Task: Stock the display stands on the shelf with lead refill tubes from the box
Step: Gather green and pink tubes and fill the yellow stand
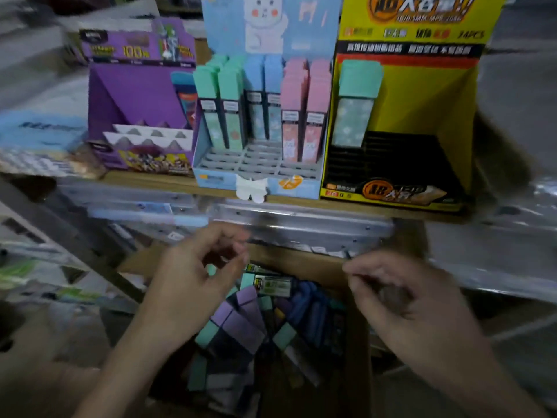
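A cardboard box (pixel 358 342) below the shelf holds several lead refill tubes (pixel 241 324) in purple, green and dark blue. My left hand (pixel 193 279) and my right hand (pixel 401 294) hover over the box, fingers loosely curled, holding nothing. On the wooden shelf (pixel 168 181) stand three display stands: a purple one (pixel 135 116) with one tube at its right, a light blue one (pixel 259 173) with green, blue and pink tubes in its back rows, and a yellow one (pixel 422 101) with one green tube (pixel 357 104).
Blurred packaged goods lie on the shelf at left (pixel 39 140) and on lower racks at left (pixel 45 267). A clear plastic strip (pixel 301 224) runs along the shelf's front edge. Plastic-wrapped stock sits at right (pixel 512 251).
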